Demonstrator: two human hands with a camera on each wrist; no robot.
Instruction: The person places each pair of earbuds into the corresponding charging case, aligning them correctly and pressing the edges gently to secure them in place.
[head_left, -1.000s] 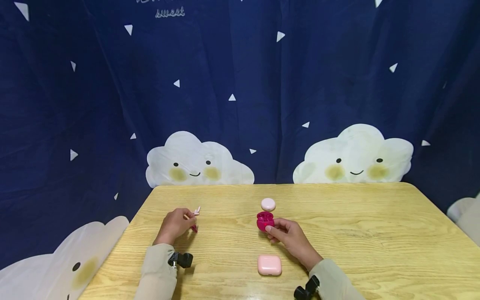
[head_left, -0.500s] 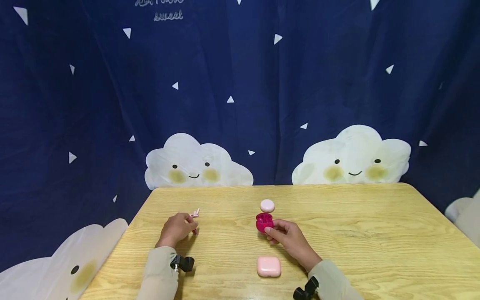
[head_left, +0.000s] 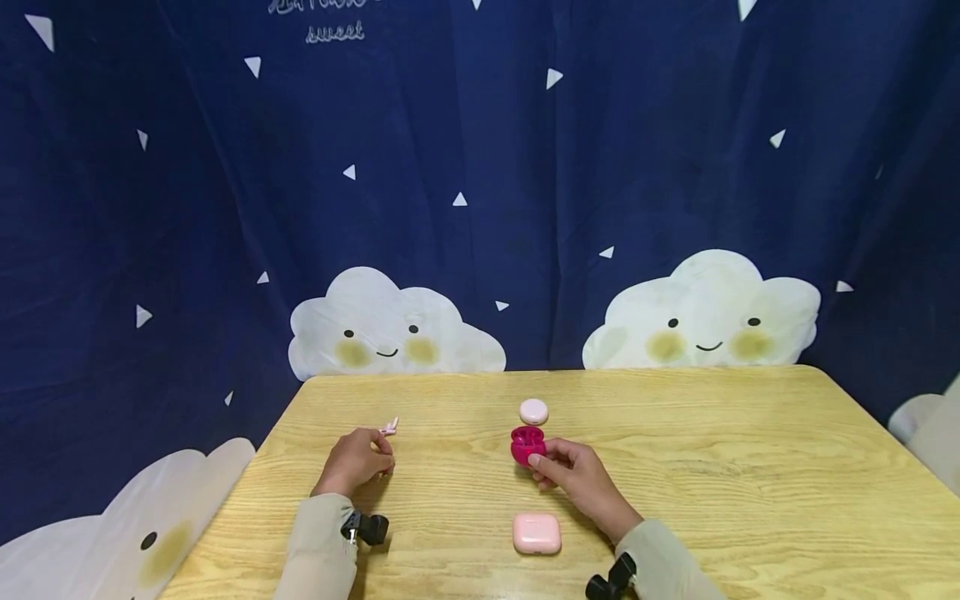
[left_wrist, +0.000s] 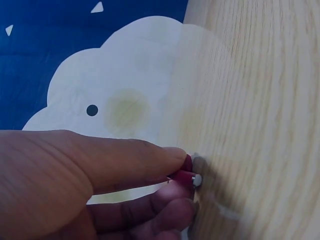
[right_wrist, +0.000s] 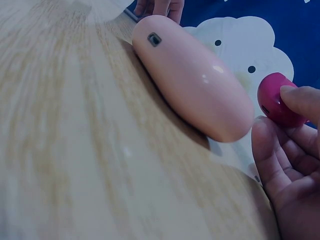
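At the left of the table, my left hand [head_left: 356,461] touches down with thumb and fingers together. In the left wrist view it pinches a dark red earbud [left_wrist: 184,176] with a pale tip; a second red part shows behind it, partly hidden by the thumb. Just beyond those fingers lie light pink earbuds [head_left: 388,427], partly covered by the hand. My right hand [head_left: 581,479] grips a magenta earbud case [head_left: 528,447] near mid-table, its lid raised. The right wrist view shows thumb and fingers around that case. Whether its slots hold anything is too small to tell.
A pale pink round case [head_left: 534,411], lid down, sits behind the magenta one. Nearer to me is a closed pink rounded case [head_left: 537,533], between my forearms. The wooden table [head_left: 712,467] ends at a dark blue curtain [head_left: 465,125] with cloud prints.
My left hand has shifted slightly toward me and its fingers have closed over the red earbud, which showed below them before. My right hand keeps its hold on the magenta case.
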